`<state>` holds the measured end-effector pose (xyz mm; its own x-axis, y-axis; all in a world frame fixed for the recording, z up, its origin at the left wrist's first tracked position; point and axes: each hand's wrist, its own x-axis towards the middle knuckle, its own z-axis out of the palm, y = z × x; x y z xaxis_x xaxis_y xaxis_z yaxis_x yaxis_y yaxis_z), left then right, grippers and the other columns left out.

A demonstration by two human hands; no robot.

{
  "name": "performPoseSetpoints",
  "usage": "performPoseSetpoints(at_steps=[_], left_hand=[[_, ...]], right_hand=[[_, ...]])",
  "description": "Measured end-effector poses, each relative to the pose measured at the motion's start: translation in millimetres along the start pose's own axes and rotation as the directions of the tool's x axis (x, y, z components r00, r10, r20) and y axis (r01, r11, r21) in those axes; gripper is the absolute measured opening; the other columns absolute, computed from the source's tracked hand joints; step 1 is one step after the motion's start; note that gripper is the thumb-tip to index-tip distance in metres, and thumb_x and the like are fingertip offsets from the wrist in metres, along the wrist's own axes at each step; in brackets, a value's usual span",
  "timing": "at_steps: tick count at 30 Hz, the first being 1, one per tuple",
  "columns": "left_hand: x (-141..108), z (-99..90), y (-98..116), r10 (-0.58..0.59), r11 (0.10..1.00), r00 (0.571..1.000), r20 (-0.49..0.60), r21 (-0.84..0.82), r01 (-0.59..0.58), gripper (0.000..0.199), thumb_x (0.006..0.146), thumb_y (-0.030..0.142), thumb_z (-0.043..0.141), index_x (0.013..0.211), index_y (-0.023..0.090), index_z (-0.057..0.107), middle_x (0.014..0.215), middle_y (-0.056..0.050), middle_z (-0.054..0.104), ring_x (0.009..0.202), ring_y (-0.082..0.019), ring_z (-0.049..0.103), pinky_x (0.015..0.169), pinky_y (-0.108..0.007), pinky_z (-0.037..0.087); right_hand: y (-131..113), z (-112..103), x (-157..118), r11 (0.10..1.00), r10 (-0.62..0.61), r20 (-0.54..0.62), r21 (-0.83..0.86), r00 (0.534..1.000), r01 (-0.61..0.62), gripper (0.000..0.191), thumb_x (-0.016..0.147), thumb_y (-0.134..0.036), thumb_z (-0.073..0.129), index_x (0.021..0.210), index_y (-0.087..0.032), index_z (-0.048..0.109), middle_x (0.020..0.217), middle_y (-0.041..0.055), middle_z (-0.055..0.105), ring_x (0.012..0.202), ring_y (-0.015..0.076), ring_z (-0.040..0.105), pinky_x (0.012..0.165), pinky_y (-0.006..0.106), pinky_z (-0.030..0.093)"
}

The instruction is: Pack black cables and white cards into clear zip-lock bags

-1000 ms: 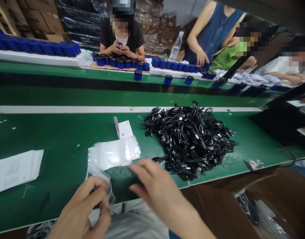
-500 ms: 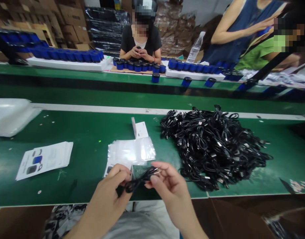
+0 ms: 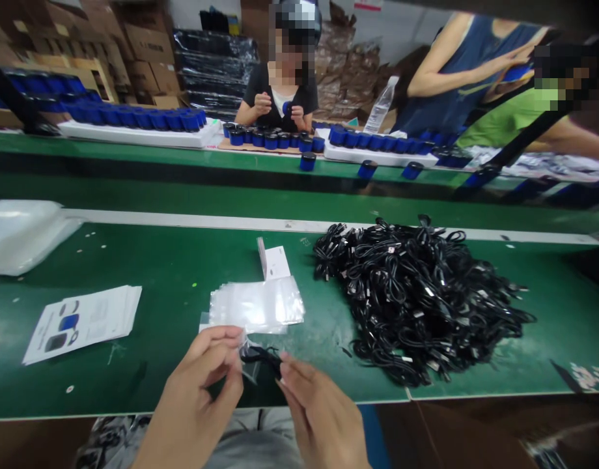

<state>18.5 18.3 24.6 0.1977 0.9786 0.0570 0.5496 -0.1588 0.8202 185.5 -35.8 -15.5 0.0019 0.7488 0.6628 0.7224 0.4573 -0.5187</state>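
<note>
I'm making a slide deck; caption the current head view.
Left hand holding a clear bag, right hand a black cable; cable pile on the green table.

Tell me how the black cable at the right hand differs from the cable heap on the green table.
The held cable is one small bundle; the cable heap holds many, piled together. The held cable is gripped by the right hand, while the cable heap lies on the green table. Both are black.
</note>
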Motion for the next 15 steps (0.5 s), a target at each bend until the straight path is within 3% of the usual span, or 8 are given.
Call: performPoseSetpoints(at_steps=[2,4,6,8,10,12,14,15], left_hand=[[-2.9,0.5,1.3,-0.007,1.000,0.998,-0.063,0.021,0.008,0.025,0.084,0.031,0.050,0.064,0.020,0.058,0.110,-0.008,0.056,0.101,-0.021,0.061,0.069,-0.022,0.057],[-6.0,1.1,2.6,-0.002,0.999,0.996,-0.095,0.052,0.007,0.024,0.082,0.031,0.051,0.062,0.020,0.057,0.115,-0.007,0.054,0.100,-0.021,0.062,0.054,-0.017,0.054],[-9.3,1.7,4.1,-0.002,0.997,0.996,-0.092,0.072,0.008,0.024,0.082,0.032,0.050,0.062,0.020,0.057,0.120,-0.006,0.052,0.090,-0.018,0.065,0.039,-0.013,0.045],[-12.7,2.1,5.6,0.009,0.996,0.997,-0.082,0.093,-0.001,0.026,0.083,0.033,0.049,0.061,0.020,0.057,0.122,-0.005,0.050,0.084,-0.016,0.065,0.037,-0.013,0.043],[-16.2,2.5,7.4,0.023,0.993,0.997,-0.072,0.117,-0.015,0.026,0.083,0.033,0.049,0.062,0.021,0.057,0.124,-0.005,0.050,0.086,-0.017,0.065,0.041,-0.015,0.047],[-19.3,3.7,9.6,0.070,0.986,0.995,-0.068,0.155,-0.058,0.024,0.083,0.032,0.049,0.063,0.022,0.057,0.126,-0.005,0.049,0.093,-0.020,0.064,0.049,-0.018,0.053],[-22.0,5.9,12.2,0.171,0.967,0.983,-0.072,0.205,-0.153,0.020,0.082,0.026,0.050,0.063,0.022,0.056,0.128,-0.005,0.049,0.106,-0.024,0.060,0.071,-0.028,0.057],[-23.1,7.3,13.5,0.233,0.951,0.969,-0.076,0.227,-0.211,0.019,0.081,0.022,0.049,0.062,0.022,0.055,0.129,-0.005,0.049,0.115,-0.027,0.055,0.086,-0.036,0.053]], right_hand=[[-3.5,7.4,-2.0,0.999,-0.047,-0.001,-0.011,0.999,0.047,0.035,0.084,-0.008,0.059,0.117,-0.017,0.056,0.101,0.0125,0.073,0.088,0.0214,0.071,0.071,0.027,0.060],[-8.5,13.0,-0.9,1.000,-0.007,0.006,0.004,1.000,0.007,0.024,0.084,-0.010,0.061,0.107,-0.016,0.059,0.091,0.0115,0.074,0.079,0.0209,0.072,0.066,0.027,0.060],[-13.9,15.5,3.0,0.986,0.145,0.050,0.074,0.988,-0.149,0.009,0.084,-0.017,0.062,0.093,-0.017,0.061,0.079,0.0083,0.074,0.065,0.0192,0.071,0.058,0.025,0.059],[-18.3,15.5,8.0,0.908,0.332,0.154,0.213,0.931,-0.359,0.005,0.085,-0.022,0.061,0.087,-0.018,0.062,0.069,0.0044,0.072,0.055,0.0166,0.068,0.050,0.022,0.056],[-21.3,14.4,12.5,0.787,0.432,0.277,0.350,0.858,-0.509,0.009,0.087,-0.021,0.055,0.088,-0.018,0.063,0.066,0.0019,0.070,0.053,0.0144,0.067,0.049,0.019,0.053],[-23.0,14.0,15.7,0.752,0.423,0.321,0.398,0.848,-0.526,0.014,0.087,-0.017,0.051,0.086,-0.020,0.065,0.066,0.0005,0.069,0.056,0.0136,0.065,0.052,0.019,0.051],[-23.8,15.0,18.0,0.805,0.425,0.223,0.350,0.877,-0.479,0.011,0.081,-0.014,0.055,0.077,-0.020,0.062,0.068,0.0004,0.065,0.058,0.0139,0.062,0.055,0.022,0.049],[-23.9,15.7,19.3,0.826,0.449,0.142,0.310,0.882,-0.471,0.008,0.076,-0.013,0.058,0.076,-0.020,0.059,0.073,0.0010,0.063,0.061,0.0143,0.060,0.056,0.023,0.048]])
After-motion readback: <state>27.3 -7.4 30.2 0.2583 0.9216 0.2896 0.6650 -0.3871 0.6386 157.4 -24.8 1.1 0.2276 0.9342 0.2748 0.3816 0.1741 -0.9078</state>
